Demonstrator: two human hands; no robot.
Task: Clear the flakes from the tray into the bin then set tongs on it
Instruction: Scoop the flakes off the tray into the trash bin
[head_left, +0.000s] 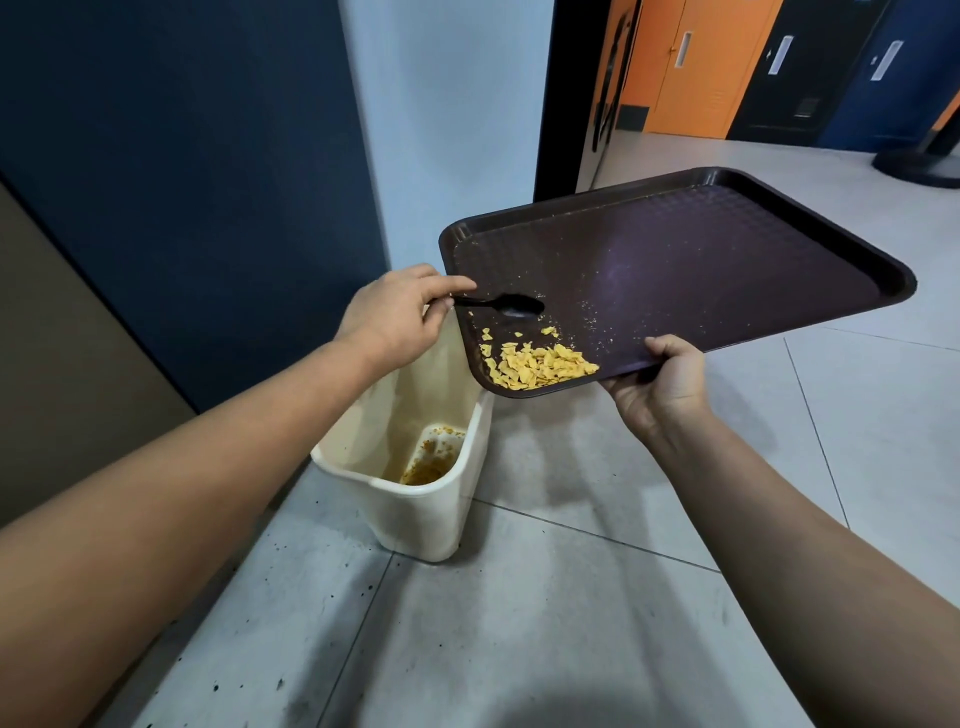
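A dark brown tray (727, 260) is held tilted above the floor, its low left corner over a cream bin (431, 514). My right hand (660, 384) grips the tray's near edge. Yellow flakes (540, 364) lie heaped in the low corner, with fine crumbs scattered higher up. My left hand (395, 317) pinches the handle of a black plastic spoon (511, 305), whose bowl rests on the tray just above the flakes. Some flakes and brownish residue lie at the bin's bottom. No tongs are in view.
The bin stands on a grey tiled floor (545, 623) against a dark blue wall panel (182, 182). A white pillar stands behind the bin. A doorway at the upper right opens onto orange doors (696, 67) and a black round base.
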